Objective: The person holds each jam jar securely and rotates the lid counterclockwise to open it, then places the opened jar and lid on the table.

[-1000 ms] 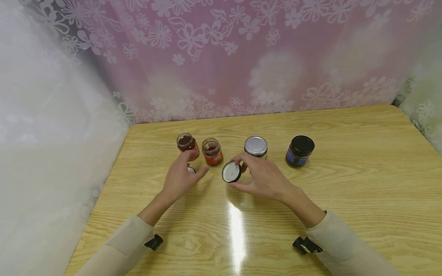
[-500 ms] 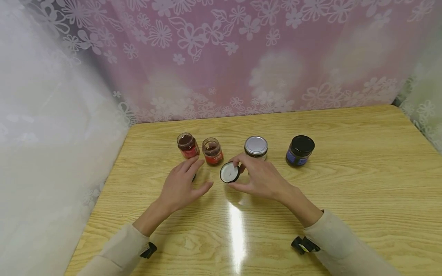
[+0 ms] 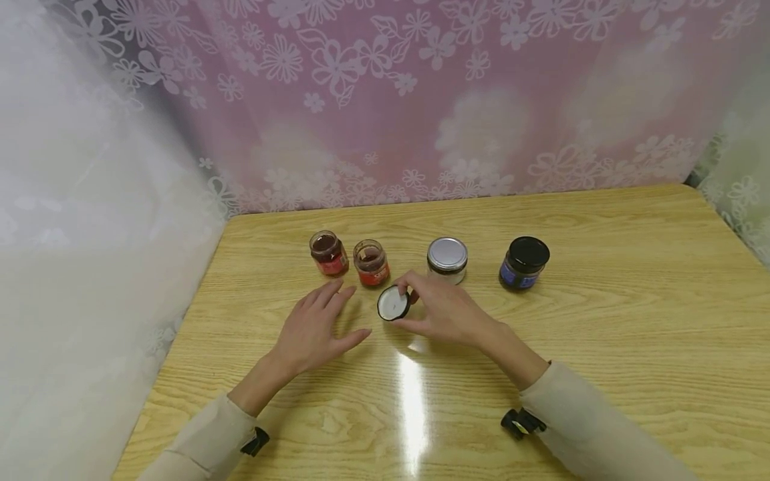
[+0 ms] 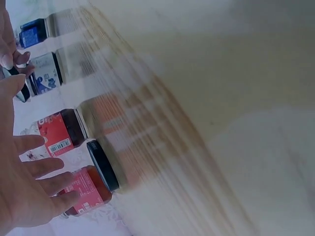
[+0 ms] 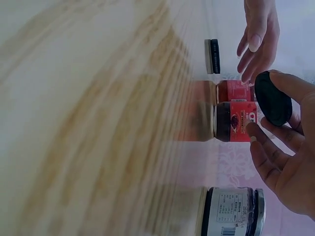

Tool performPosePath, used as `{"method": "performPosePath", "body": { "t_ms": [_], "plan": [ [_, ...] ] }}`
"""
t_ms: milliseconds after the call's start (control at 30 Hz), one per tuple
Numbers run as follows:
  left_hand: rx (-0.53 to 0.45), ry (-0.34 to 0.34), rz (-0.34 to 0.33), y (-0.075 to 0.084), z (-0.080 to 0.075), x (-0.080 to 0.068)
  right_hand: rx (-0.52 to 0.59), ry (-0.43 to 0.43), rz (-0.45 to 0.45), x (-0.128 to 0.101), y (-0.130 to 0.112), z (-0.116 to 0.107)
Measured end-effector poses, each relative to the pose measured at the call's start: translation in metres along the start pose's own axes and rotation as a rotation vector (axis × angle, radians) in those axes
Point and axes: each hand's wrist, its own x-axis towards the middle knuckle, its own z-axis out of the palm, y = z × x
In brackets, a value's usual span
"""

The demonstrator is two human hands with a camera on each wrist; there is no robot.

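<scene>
Four jars stand in a row on the wooden table (image 3: 601, 321). Taking the open red-label jar (image 3: 371, 263) as landmark: a second open jar (image 3: 328, 254) sits just left of it, a silver-lidded jar (image 3: 447, 259) to its right, a black-lidded blue jar (image 3: 525, 262) further right, well apart.

The right hand (image 3: 448, 310) pinches a black lid (image 3: 394, 303), thumb and fingers curled around the rim, white liner facing the camera, lid tilted on edge. It hangs just in front of and slightly right of the landmark jar, not touching it. The right wrist view shows the lid's black top (image 5: 272, 98) level with the jar mouth.

The left hand (image 3: 313, 326) holds nothing, fingers straight and spread, hovering low in front-left of the landmark jar. A second black lid (image 4: 103, 165) lies flat on the table near its fingertips, in front of the left open jar; it is hidden by the hand in the head view.

Judgement: the step looks like capping the landmark jar. To do it well, level the lid liner-down, centre it over the mouth before lowering, seat it flat, then twist. The jar is small and light, so the free left hand bracing its body would stop it spinning or sliding. A tilted start risks cross-threading.
</scene>
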Motion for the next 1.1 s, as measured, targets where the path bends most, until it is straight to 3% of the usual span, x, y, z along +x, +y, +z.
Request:
{"method": "performPosePath", "body": {
  "t_ms": [367,733,1100],
  "plan": [
    [0.065,-0.017,0.017,-0.01,0.004,-0.002,-0.045,-0.116,0.04,0.012,-0.003,0.01],
    [0.09,-0.08,-0.02,-0.021,0.007,-0.003,-0.063,-0.156,0.066,0.02,-0.005,0.02],
    [0.09,-0.099,-0.015,-0.023,0.006,-0.002,-0.121,-0.178,0.087,0.025,-0.007,0.029]
  ]
}}
